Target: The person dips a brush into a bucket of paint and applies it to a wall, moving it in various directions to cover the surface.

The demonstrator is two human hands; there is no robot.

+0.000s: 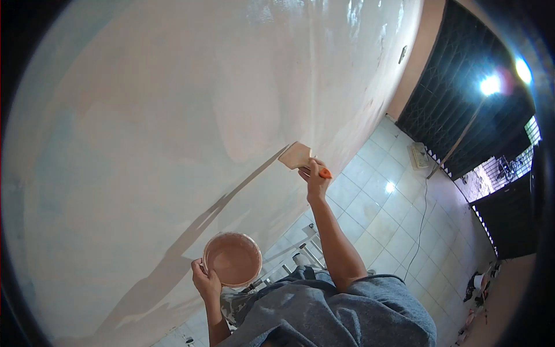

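Observation:
A round tub [207, 247] of pinkish-brown paint is held upright by my left hand [206, 281], whose fingers grip its left rim. My right hand [315, 177] is closed round the orange-tipped handle of a wide brush [296, 156]. The brush head lies at the surface of the large wall [173, 115]; whether it touches cannot be made out. Patches of pale pink and bluish grey cover the wall, with wet shiny streaks near the top. My arm's long shadow falls across it.
Below me stands a metal ladder [312, 246] on the tiled floor [370, 208]. A bright lamp [490, 85] on a pole is at the right, its cable [421, 222] trailing over the tiles. Behind are a dark folding gate [439, 87] and a shallow box [417, 156].

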